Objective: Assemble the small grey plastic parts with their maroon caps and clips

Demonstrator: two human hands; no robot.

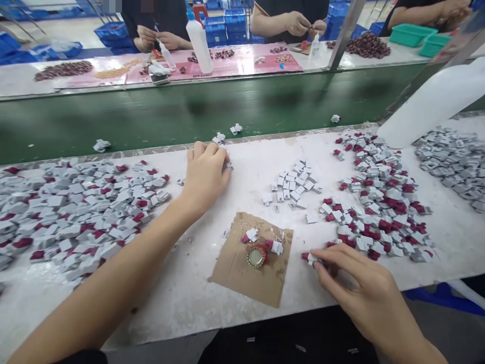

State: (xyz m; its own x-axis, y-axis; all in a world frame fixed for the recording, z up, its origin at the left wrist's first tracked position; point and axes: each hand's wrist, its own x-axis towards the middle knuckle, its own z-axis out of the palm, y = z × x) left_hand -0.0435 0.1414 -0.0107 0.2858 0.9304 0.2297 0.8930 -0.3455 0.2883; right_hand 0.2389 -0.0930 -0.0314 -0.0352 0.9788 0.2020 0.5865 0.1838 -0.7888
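Note:
Near the far edge of my table is my left hand [206, 174], its fingers curled down. A small grey plastic part [229, 165] shows between its thumb and index finger, mostly hidden. My right hand [358, 285] pinches a small grey-and-maroon plastic part [308, 257] just right of a cardboard square [242, 280]. On the cardboard lie a bottle cap [256, 257] and two grey-and-maroon parts, one above the cap [250, 235] and one to its right [274, 246]. Loose grey pieces [293, 183] form a small heap behind the cardboard.
Heaps of grey-and-maroon parts lie left [87, 207] and right [382, 217]; more grey pieces [452, 162] sit at far right. A white bottle [435, 101] leans in at right. Several parts rest on the green belt [170, 114]. Co-workers' hands [297, 24] work across it.

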